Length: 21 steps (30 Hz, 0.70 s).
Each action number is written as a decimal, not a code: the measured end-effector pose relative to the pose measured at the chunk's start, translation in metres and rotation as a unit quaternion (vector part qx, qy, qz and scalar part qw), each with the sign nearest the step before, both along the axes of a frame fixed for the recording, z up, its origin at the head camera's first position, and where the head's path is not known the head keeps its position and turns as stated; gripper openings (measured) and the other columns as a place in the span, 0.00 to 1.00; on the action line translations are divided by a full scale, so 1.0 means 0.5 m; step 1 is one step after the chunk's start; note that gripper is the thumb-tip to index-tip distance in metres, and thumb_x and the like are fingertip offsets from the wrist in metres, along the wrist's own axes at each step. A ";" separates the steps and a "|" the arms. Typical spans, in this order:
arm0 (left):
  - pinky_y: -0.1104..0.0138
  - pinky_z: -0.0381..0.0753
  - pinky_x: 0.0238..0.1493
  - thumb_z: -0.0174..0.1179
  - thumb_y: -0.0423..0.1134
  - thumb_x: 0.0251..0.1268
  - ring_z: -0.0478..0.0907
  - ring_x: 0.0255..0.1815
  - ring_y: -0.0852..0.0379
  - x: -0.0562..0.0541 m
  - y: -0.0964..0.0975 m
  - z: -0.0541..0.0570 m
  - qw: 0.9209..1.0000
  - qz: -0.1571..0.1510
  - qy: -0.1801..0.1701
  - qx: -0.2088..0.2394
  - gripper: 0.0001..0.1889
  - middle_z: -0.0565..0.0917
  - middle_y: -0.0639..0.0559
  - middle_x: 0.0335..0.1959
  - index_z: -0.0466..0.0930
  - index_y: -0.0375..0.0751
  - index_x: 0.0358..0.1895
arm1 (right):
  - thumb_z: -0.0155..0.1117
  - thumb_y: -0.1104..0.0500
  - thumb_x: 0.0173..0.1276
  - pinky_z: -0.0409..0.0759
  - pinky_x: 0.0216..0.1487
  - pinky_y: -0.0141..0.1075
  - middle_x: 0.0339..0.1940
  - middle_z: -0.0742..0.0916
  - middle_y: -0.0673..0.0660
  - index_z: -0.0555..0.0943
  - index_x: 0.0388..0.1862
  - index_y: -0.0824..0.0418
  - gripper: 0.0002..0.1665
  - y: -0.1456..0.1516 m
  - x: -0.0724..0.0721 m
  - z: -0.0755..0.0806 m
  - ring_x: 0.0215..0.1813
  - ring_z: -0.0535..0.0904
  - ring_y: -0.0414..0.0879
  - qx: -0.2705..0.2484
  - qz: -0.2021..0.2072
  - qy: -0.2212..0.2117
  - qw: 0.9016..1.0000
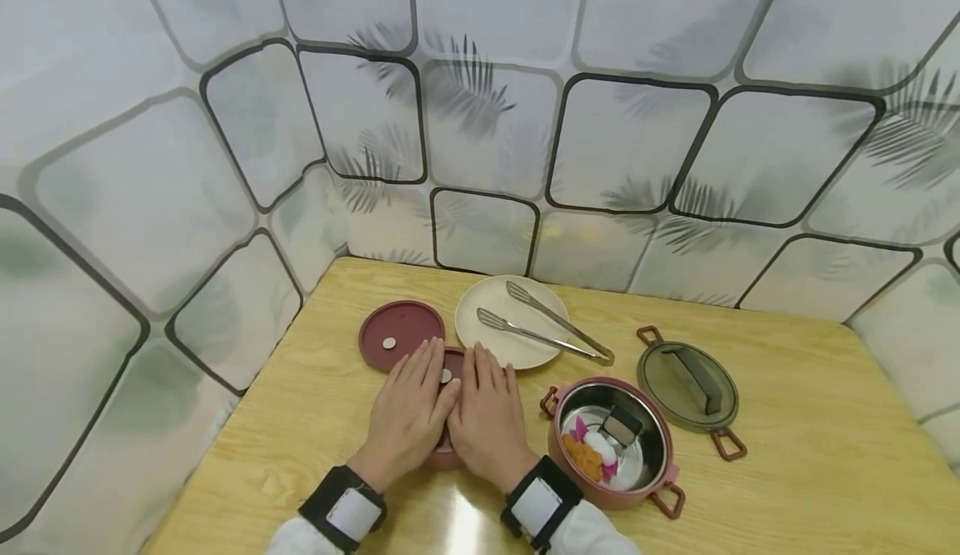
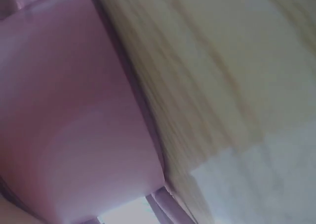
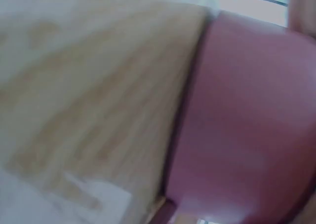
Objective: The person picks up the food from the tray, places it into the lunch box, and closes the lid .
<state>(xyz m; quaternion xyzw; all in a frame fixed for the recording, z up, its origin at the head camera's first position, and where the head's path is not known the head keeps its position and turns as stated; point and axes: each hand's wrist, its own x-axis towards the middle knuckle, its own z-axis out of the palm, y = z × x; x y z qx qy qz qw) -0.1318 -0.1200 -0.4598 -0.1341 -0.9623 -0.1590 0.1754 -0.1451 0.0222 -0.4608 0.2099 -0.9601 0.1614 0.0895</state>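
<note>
A pink container with a maroon lid stands in front of me, mostly covered by my hands in the head view. My left hand lies on the lid's left side with its fingers straight and pointing forward. On the right side my right hand rests the same way, close beside the left. The lid's round white knob shows between the fingers. In the left wrist view the container's smooth pink wall fills the left half; the right wrist view shows the pink wall too.
A second maroon lid lies behind my left hand. Steel tongs rest across a cream plate. At right, a pink pot holds orange, white, magenta and dark toy-like pieces; its glass lid lies beside it. Patterned walls bound the table.
</note>
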 end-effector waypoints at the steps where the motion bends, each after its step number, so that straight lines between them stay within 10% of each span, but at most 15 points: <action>1: 0.48 0.61 0.75 0.42 0.58 0.77 0.60 0.78 0.44 0.000 -0.003 0.001 1.000 -0.011 -0.008 0.003 0.36 0.65 0.38 0.75 0.59 0.34 0.76 | 0.37 0.46 0.80 0.60 0.75 0.58 0.77 0.67 0.65 0.60 0.77 0.68 0.36 0.001 -0.001 -0.004 0.76 0.63 0.58 0.008 -0.002 0.010 1.000; 10: 0.45 0.69 0.70 0.63 0.84 0.30 0.56 0.78 0.38 -0.001 -0.058 0.029 0.989 -0.084 -0.123 0.023 0.75 0.53 0.34 0.79 0.45 0.40 0.80 | 0.46 0.44 0.77 0.70 0.69 0.52 0.72 0.71 0.66 0.62 0.75 0.68 0.38 -0.001 -0.008 -0.007 0.68 0.71 0.58 0.008 -0.005 0.043 0.999; 21: 0.47 0.72 0.66 0.73 0.73 0.24 0.61 0.71 0.35 0.000 -0.055 0.023 0.991 -0.091 -0.098 -0.021 0.74 0.59 0.30 0.72 0.49 0.41 0.80 | 0.63 0.31 0.57 0.57 0.77 0.58 0.78 0.59 0.72 0.54 0.79 0.67 0.63 0.023 -0.003 0.035 0.78 0.55 0.66 -0.035 0.079 -0.090 0.992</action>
